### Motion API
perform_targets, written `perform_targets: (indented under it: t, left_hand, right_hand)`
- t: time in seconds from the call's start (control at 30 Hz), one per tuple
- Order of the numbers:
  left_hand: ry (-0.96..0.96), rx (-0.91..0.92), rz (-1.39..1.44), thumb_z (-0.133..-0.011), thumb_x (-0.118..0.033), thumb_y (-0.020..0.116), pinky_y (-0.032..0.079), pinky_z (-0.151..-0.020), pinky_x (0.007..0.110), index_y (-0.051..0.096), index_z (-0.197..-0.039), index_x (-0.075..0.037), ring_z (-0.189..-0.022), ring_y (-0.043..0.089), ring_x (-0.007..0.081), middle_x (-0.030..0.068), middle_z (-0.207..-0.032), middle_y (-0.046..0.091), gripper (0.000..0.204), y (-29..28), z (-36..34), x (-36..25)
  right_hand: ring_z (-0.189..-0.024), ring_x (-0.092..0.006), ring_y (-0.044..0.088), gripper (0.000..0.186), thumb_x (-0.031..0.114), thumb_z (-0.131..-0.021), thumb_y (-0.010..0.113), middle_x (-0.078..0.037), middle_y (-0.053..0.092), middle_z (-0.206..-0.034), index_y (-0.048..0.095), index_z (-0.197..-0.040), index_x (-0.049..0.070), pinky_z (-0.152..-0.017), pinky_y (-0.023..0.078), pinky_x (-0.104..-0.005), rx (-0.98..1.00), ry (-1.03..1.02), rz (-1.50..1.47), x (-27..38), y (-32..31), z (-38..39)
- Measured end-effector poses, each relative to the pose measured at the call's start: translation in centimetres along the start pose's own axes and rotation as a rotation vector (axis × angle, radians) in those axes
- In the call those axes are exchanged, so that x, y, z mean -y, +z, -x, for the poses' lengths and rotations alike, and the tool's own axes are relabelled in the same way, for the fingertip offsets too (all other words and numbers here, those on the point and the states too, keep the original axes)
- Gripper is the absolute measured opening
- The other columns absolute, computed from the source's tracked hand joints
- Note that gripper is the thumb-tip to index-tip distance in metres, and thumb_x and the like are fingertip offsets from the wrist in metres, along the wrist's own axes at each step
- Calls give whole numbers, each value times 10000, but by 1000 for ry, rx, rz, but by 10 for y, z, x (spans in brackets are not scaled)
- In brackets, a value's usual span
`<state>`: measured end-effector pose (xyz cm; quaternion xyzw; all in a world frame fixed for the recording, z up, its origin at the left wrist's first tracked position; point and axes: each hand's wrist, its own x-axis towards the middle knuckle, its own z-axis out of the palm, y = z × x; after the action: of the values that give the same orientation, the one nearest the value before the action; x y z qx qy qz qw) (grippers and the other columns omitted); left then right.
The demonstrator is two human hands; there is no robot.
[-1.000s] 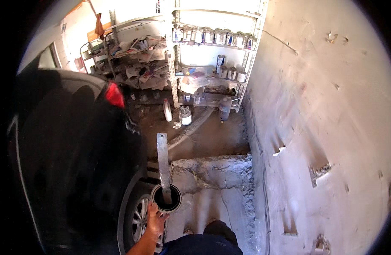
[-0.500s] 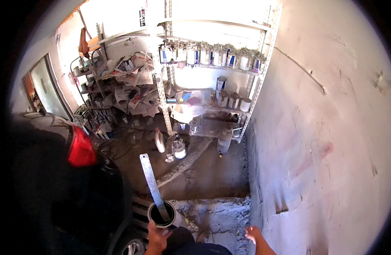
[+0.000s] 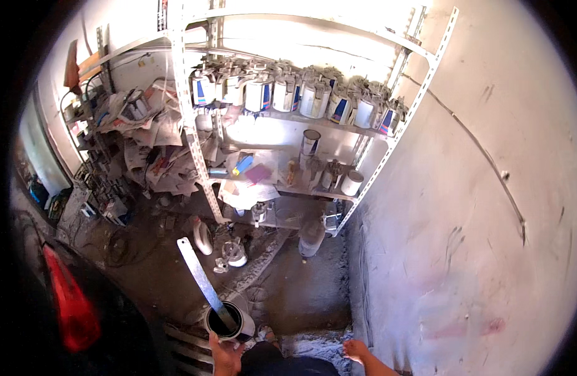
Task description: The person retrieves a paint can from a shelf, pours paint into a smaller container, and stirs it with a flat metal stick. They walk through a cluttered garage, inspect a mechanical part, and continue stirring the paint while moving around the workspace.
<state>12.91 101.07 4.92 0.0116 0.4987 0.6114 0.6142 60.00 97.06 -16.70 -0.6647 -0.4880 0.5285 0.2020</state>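
Note:
My left hand (image 3: 224, 354) grips a round can (image 3: 241, 327) with a dark inside at the bottom centre. A long, flat metal strip (image 3: 201, 269) stands in it, tilted up to the left. Low at the right, near the wall, my right hand (image 3: 354, 351) hangs apart from the can with its fingers loosely curled and nothing visible in them.
Ahead, a metal rack (image 3: 439, 47) bears several cans (image 3: 313, 97) and papers. Messy paper piles (image 3: 154, 131) lie left of it. Jugs (image 3: 202, 235) and a bottle (image 3: 310, 238) stand on the floor. A dark car (image 3: 72, 294) is at left, a pale wall (image 3: 476, 263) at right.
My view has moved closer to the rack, which looks larger. The car has slid leftward in view. My right hand has come into view at lower right; the can stays in my left hand.

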Motion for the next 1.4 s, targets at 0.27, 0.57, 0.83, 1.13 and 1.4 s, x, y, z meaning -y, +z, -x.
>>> perform_targets:
  t: [0.27,0.57,0.83,1.13,1.4]
  left_hand:
    - [111,-144,31,-805,-640,561,465,-848,494,435,-1362,-132,-1028,555,308,88,-1247,536,765,49,-89,-49]
    - [248,-246,-11,-766,-750,482,375,-956,499,371,-1431,-194,-1250,444,319,85,-1385,452,874,149,-185,-33]
    - [270,-328,-125,-834,-653,497,379,-992,545,423,-1417,-173,-1235,464,359,124,-1415,460,759,209,-231,-19]
    - [255,-331,-86,-814,-671,500,372,-994,536,394,-1432,-191,-1259,437,349,110,-1433,425,790,290,-244,-52]
    - [266,-383,-126,-795,-686,503,365,-995,529,369,-1445,-206,-1280,413,339,98,-1449,394,819,302,-232,-59]
  right_hand:
    - [-602,-176,583,177,175,-895,535,-45,576,-647,590,-763,71,-501,457,-339,23,-196,814,87,-51,-102]
    - [-652,-181,599,144,176,-837,599,-78,639,-706,633,-802,40,-597,475,-378,-382,-44,69,167,-134,-404]
    - [-776,-243,617,392,479,-912,530,-66,649,-871,628,-936,100,-643,465,-414,-504,-81,-124,285,-237,-678]
    - [-1160,-327,483,661,592,-837,631,-82,494,-1306,492,-1302,144,-897,391,-603,-296,-418,-342,292,-240,-767]
    - [-861,-276,608,485,513,-881,610,-80,621,-988,561,-1170,127,-576,511,-529,-172,-246,-557,360,-250,-676]
